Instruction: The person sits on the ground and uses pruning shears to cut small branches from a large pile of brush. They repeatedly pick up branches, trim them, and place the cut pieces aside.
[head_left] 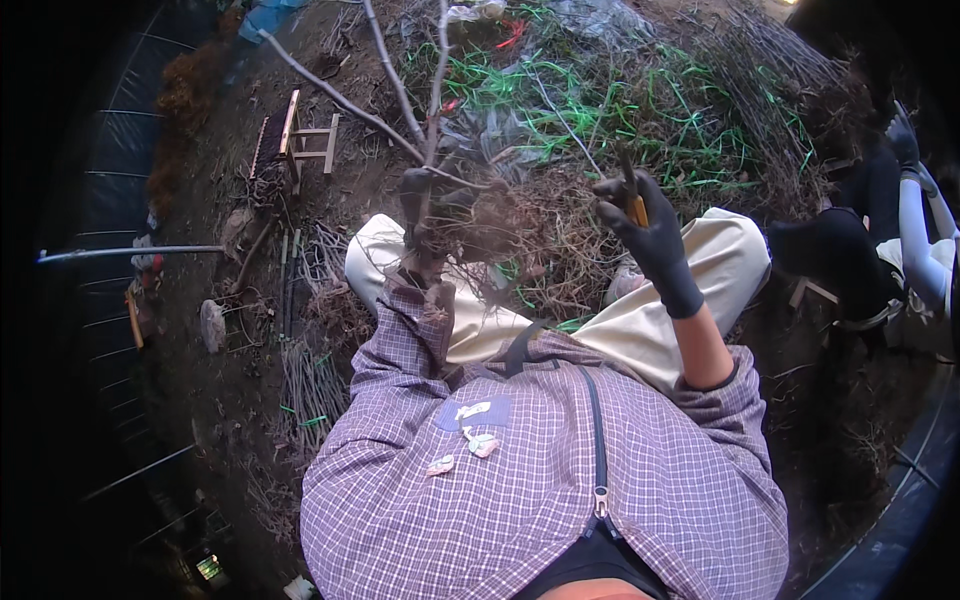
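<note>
My left hand (418, 200), in a dark glove, is closed around the lower stem of a bare young tree (432, 120), roots toward my lap. Its leafless branches fan up and away, and a tangle of thin brown roots (495, 225) spreads beside the hand, partly hiding it. My right hand (650, 235), in a dark grey glove, is raised above my right knee, gripping a yellow-handled knife (637, 208). The dark blade points up and away from me, apart from the tree. A thin pale twig (565, 118) ends near the fingertips; whether they touch it, I cannot tell.
Bright green strips (620, 120) lie over roots and twigs ahead. Bundles of thin stems (765, 110) lie at the far right, more sticks (305, 385) on the left. A small wooden stool (295, 145) lies tipped over at the left. Another person's gloved arm (915, 220) shows at the right.
</note>
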